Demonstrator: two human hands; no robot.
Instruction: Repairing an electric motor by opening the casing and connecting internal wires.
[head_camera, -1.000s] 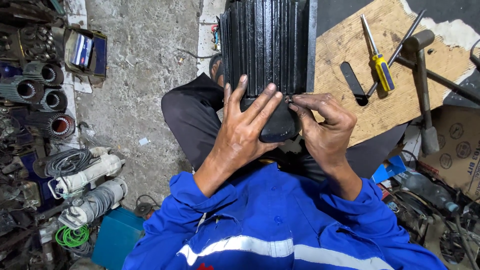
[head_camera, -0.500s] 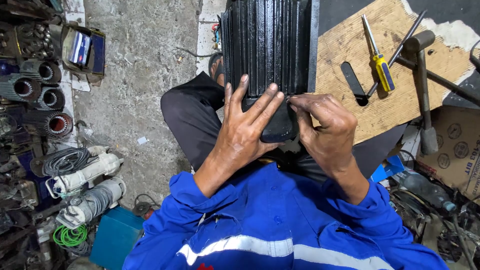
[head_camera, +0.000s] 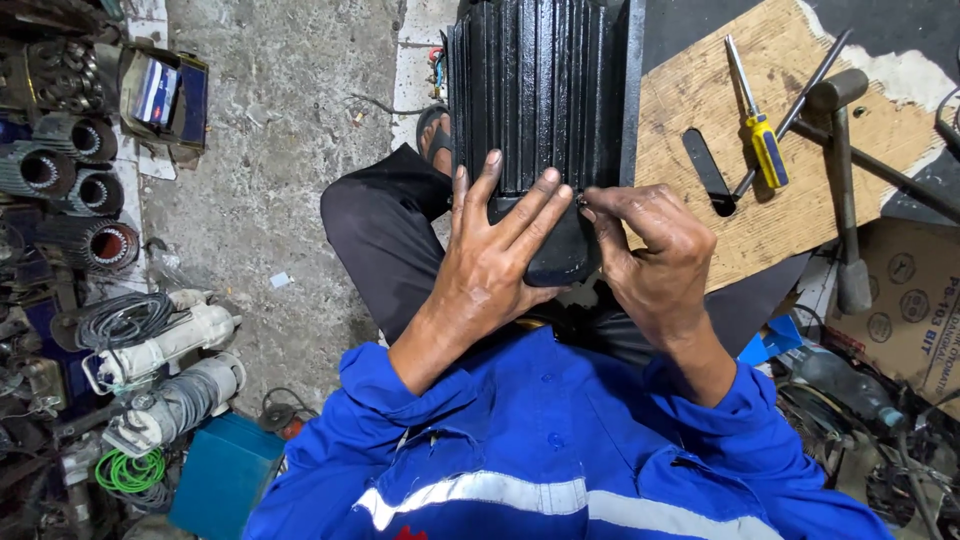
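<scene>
Left hand lies flat with fingers spread on the near end of the black ribbed motor, which stands on the floor between the person's knees. Right hand pinches something tiny (too small to tell) at the motor's near right edge. A screwdriver and hammer lie right, on a wooden board.

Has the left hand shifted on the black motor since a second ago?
No. The left hand lies flat on the finned black motor, placed as before against its fins.
</scene>
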